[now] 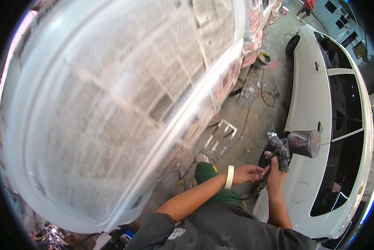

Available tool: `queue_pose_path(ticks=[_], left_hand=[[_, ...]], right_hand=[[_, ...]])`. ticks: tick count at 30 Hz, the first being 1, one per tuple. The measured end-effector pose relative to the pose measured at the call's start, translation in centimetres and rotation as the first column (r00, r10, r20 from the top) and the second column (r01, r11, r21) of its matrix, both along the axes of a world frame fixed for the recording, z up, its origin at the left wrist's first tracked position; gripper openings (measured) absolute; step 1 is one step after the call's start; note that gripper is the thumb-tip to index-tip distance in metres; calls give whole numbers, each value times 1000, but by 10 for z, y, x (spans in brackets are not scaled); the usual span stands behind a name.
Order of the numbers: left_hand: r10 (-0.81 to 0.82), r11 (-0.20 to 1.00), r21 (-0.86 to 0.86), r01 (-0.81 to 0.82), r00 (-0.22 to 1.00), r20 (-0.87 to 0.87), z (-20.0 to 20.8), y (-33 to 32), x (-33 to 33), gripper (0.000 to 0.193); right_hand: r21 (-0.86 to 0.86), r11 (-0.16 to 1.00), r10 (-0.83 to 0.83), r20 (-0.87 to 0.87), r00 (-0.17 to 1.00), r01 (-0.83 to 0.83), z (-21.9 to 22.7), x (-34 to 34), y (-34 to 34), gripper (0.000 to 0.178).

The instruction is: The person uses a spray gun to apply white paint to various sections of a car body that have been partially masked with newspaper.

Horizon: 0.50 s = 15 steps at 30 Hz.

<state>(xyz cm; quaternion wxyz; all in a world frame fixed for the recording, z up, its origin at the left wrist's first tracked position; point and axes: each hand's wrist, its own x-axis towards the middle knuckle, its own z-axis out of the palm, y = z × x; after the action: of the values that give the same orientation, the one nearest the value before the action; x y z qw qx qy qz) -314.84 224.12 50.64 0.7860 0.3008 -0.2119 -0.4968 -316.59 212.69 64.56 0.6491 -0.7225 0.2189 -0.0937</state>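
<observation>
A spray gun [282, 154] with a paint-stained cup [304, 143] is in my right hand [275, 177], whose fingers wrap round its handle. Its nozzle points up and away from me, and the cup sticks out to the right. My left hand [249, 173], below a pale wristband [230, 177], meets the gun's lower end beside the dark air hose [260, 187]. The left fingertips are pinched there, and what lies between them is hidden. To the left is a large curved white panel [178, 114], covered inside its rim with newspaper [124, 83] under a whitish film.
A white car [308, 104] with dark windows stands close on the right. On the floor lie a paint-spattered metal frame [221, 135] and a thin hose [246, 121]. Farther off are a bucket [262, 58] and a person in red [307, 7].
</observation>
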Motion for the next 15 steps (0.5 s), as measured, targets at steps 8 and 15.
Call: queue_pose_path(ticks=[8,15], left_hand=[[-13,996,83,16,999,-45,147,19,70,37],[171,971,159,-180,983,68,237,81,100,57]], right_hand=[[40,994,98,-2,995,-98,139,77,19,26],[-77,932,360,85,929,-354,253,133,50,46]])
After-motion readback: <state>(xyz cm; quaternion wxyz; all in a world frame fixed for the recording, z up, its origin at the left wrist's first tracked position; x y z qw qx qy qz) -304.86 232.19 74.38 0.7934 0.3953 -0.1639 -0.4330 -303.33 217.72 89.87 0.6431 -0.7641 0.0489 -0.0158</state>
